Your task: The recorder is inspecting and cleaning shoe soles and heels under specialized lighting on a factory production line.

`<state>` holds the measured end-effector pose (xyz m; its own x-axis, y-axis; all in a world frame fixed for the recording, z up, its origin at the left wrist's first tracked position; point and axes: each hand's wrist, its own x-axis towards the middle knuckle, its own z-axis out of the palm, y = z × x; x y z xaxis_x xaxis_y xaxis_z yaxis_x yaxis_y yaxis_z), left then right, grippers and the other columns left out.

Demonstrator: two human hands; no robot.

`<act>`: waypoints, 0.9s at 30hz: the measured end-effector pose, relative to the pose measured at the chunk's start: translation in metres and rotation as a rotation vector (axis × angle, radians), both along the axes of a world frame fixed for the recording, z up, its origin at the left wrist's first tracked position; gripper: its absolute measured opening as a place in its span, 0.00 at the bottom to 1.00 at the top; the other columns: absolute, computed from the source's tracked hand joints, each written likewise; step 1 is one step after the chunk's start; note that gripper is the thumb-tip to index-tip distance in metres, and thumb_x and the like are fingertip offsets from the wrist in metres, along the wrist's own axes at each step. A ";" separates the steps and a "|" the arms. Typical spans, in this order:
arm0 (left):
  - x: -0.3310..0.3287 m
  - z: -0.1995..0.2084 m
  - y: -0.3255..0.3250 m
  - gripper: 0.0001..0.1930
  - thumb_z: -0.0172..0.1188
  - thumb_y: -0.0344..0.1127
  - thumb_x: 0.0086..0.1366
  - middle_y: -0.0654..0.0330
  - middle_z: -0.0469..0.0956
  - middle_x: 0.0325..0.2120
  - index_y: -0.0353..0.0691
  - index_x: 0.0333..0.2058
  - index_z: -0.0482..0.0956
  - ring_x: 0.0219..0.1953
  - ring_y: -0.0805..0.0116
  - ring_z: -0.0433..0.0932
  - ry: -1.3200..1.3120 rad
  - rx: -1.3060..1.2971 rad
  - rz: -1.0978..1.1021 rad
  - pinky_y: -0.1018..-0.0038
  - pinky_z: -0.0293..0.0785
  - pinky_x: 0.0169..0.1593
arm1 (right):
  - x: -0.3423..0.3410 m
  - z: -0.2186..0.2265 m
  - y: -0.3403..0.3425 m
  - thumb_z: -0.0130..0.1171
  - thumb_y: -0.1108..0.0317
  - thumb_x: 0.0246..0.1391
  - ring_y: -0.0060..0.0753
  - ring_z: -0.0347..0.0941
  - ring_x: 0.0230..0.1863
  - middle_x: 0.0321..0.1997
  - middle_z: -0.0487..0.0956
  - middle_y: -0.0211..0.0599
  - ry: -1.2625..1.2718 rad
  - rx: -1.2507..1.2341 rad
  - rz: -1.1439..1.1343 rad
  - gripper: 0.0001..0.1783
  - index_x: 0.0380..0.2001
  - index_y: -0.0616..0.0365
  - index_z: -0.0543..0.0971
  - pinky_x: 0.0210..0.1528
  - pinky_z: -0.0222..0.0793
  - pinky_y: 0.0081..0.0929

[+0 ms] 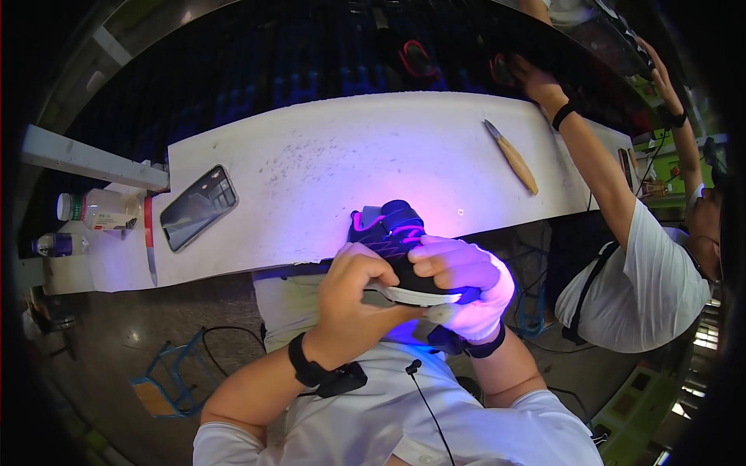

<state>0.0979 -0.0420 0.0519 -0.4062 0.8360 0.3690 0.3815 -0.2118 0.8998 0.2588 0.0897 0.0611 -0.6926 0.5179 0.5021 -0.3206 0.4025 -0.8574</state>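
A small black shoe (388, 242) with pink trim and a white sole is held tilted over the table's near edge, in violet light. My left hand (351, 291) is closed on its left side, with the thumb stretched along under the white sole. On the right, my right hand (470, 279), in a white glove with bare fingertips, wraps round the other end of the shoe. The fingers of that hand lie over the dark upper. Part of the sole is hidden behind both hands.
A white-covered table (311, 186) bears a phone (199, 208), a red-handled knife (150, 241) and a wooden-handled knife (511, 158). Bottles (101, 210) stand at left. Beyond runs a dark conveyor (311, 62) with another shoe (417, 58). At right, a co-worker's arm (594, 159) reaches over.
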 end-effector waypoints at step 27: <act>-0.076 0.083 0.033 0.41 0.85 0.48 0.40 0.55 0.86 0.44 0.42 0.54 0.82 0.44 0.52 0.83 0.286 -0.248 0.018 0.63 0.80 0.51 | -0.092 0.048 0.040 0.83 0.38 0.27 0.42 0.73 0.52 0.51 0.73 0.45 -0.078 0.165 0.000 0.46 0.46 0.60 0.81 0.70 0.63 0.46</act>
